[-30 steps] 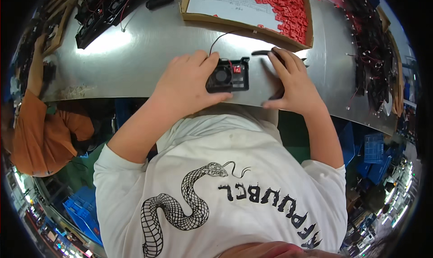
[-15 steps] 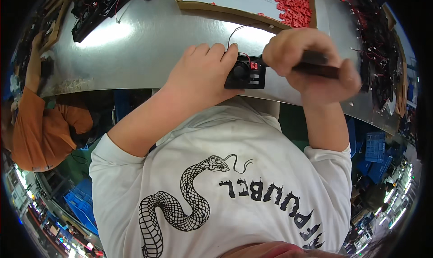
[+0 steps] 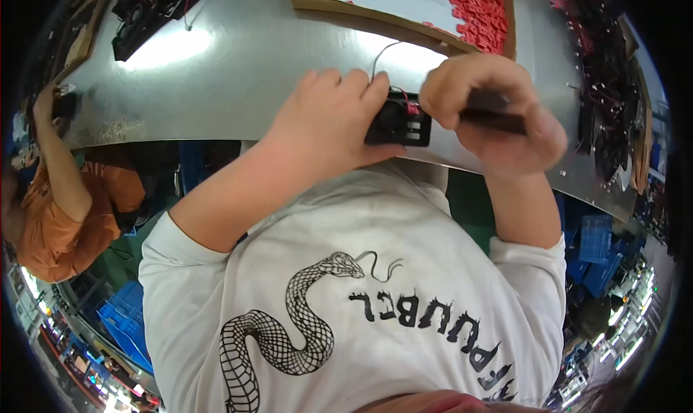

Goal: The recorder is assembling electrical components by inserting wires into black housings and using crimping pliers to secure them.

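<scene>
My left hand is closed on the left side of a small black plastic housing at the table's front edge. The housing carries a round black part like a small fan or speaker, slots and a small red piece. A thin wire runs up from beside my fingers. Just right of the housing, my right hand is wrapped round a dark-handled tool. Motion blurs that hand, and the tool's working end is hidden.
Beyond my hands stands a shallow cardboard box with paper and many red pieces. Black assemblies with wires lie at far left, more at right. A co-worker in an orange top sits at left. Blue crates stand below the table.
My right hand has shifted slightly left with the tool. The housing sits slightly further right in view, still held by my left hand. The co-worker's forearm at left has come further into view.
</scene>
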Demonstrator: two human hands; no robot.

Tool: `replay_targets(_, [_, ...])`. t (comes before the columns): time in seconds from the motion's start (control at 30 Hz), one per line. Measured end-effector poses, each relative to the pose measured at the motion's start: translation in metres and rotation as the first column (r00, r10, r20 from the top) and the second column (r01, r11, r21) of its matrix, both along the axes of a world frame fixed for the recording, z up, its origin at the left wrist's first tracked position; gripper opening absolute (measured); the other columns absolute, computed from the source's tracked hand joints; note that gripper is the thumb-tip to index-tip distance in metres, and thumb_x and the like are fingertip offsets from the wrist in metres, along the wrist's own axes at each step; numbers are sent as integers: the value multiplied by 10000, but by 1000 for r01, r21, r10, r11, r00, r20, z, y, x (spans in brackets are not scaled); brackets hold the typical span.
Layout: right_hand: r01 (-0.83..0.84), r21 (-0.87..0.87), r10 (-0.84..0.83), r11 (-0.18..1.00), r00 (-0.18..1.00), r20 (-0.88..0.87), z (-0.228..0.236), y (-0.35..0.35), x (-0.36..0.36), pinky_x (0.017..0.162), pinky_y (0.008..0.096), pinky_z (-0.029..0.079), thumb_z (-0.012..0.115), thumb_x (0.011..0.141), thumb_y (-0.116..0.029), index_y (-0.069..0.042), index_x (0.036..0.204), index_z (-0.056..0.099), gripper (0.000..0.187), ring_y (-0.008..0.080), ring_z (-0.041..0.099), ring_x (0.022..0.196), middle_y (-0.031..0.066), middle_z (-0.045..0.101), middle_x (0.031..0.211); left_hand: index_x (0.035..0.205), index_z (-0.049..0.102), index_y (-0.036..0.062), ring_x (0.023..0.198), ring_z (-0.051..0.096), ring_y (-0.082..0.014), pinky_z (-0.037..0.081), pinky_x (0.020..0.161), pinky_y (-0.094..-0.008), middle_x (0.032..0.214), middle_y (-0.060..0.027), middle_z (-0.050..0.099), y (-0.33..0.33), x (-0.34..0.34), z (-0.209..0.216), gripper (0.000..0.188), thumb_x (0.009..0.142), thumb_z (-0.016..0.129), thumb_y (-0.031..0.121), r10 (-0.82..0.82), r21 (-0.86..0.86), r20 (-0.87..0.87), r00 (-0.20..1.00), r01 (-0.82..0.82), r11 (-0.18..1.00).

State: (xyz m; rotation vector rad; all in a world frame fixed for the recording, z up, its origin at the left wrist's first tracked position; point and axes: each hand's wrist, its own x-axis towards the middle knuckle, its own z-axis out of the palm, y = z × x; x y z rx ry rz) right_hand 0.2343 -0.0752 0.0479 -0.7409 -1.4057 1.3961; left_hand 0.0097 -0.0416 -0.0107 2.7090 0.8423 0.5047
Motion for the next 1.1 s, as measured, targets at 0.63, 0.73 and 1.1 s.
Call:
replay_targets(0.63, [265, 5, -212, 964, 781, -588, -38, -27, 6, 910, 424, 415, 508, 819, -691, 71, 1267, 566, 886, 281, 537, 1004, 207, 594, 1099, 1256, 625, 2, 814, 608, -239, 480, 767, -366, 935, -68, 610, -13, 2, 1, 818, 727, 798, 601, 67, 65, -62, 996, -63, 996])
replay_targets(0.73, [274, -7, -224, 962, 772, -595, -41, -30, 1, 923, 431, 414, 516, 820, -685, 67, 1289, 559, 888, 273, 534, 1019, 203, 589, 1113, 1264, 625, 2, 815, 607, -236, 479, 768, -362, 933, -66, 608, -13, 0, 1, 818, 733, 792, 602, 76, 61, -68, 995, -72, 996])
replay_targets(1.1, [279, -29, -244, 960, 779, -577, -45, -27, 3, 913, 441, 421, 522, 822, -684, 59, 1294, 567, 881, 272, 539, 1012, 194, 593, 1089, 1259, 632, 8, 816, 609, -237, 477, 773, -362, 933, -66, 613, -11, 1, 3, 801, 737, 790, 595, 67, 48, -66, 996, -64, 997])
